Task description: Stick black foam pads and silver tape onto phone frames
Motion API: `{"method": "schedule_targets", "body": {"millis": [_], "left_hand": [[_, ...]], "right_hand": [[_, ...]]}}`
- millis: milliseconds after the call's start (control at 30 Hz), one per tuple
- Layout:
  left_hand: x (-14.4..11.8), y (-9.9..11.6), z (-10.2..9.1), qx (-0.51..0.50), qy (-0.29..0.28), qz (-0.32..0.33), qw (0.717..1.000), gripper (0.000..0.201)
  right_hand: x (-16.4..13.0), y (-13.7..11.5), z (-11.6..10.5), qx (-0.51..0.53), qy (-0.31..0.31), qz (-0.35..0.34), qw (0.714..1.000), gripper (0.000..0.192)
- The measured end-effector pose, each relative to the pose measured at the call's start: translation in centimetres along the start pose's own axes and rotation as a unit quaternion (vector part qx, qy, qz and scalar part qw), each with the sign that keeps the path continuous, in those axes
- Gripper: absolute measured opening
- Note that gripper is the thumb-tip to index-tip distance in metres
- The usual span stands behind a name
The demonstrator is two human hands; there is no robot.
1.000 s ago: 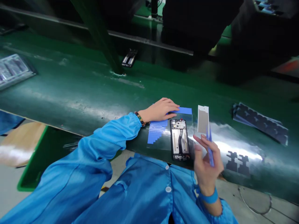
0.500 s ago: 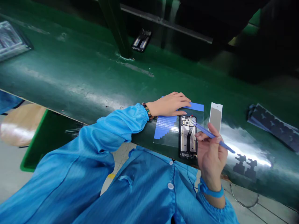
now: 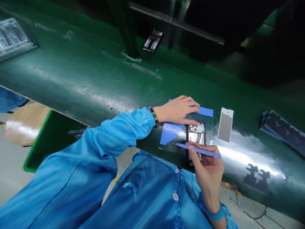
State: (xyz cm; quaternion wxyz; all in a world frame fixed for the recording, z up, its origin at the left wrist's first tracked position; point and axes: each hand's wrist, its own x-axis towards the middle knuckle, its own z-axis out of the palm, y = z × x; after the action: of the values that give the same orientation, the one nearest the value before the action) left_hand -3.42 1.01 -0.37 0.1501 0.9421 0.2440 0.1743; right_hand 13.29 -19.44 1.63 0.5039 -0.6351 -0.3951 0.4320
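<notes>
Right grip (image 3: 206, 167): fingers closed on blue tweezers (image 3: 199, 150), held nearly level, tip pointing left over the lower edge of the blue sticker sheet (image 3: 172, 135). Left grip (image 3: 179, 110): open, flat, pressing that sheet on the green tabletop (image 3: 78, 73). Opened phone frame (image 3: 196, 133) lies just right of the sheet; grey pad (image 3: 225, 124) near.

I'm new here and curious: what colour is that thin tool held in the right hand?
Blue. The thin tool, pinched in the right hand, shows in the head view.
</notes>
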Motion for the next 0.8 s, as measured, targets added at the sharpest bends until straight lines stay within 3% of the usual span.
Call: {"method": "schedule_targets", "body": {"millis": [167,367,467,567,700,800], "left_hand": [[-0.2,0.5,-0.2,0.004,-0.012,-0.007,1.0,0.077],[-0.2,0.7,-0.1,0.008,-0.014,-0.014,1.0,0.079],[-0.3,0.6,0.1,0.004,-0.009,-0.013,1.0,0.079],[-0.4,0.3,0.2,0.007,-0.003,-0.003,1.0,0.077],[-0.3,0.4,0.0,0.004,0.032,0.035,0.999,0.063],[-0.2,1.0,0.0,-0.023,0.034,0.048,0.998,0.056]], "right_hand": [[0.6,1.0,0.7,-0.067,0.005,-0.075,0.995,0.031],[0.6,1.1,1.7,-0.079,-0.015,-0.067,0.995,0.026],[0.9,0.5,1.5,-0.027,-0.035,-0.037,0.998,0.029],[2.7,-0.6,-0.3,0.024,0.001,-0.031,0.999,0.034],[6.8,-1.4,-4.1,0.022,0.128,-0.083,0.988,0.039],[9.0,-0.7,-5.8,-0.002,0.126,-0.078,0.989,0.04]]}}
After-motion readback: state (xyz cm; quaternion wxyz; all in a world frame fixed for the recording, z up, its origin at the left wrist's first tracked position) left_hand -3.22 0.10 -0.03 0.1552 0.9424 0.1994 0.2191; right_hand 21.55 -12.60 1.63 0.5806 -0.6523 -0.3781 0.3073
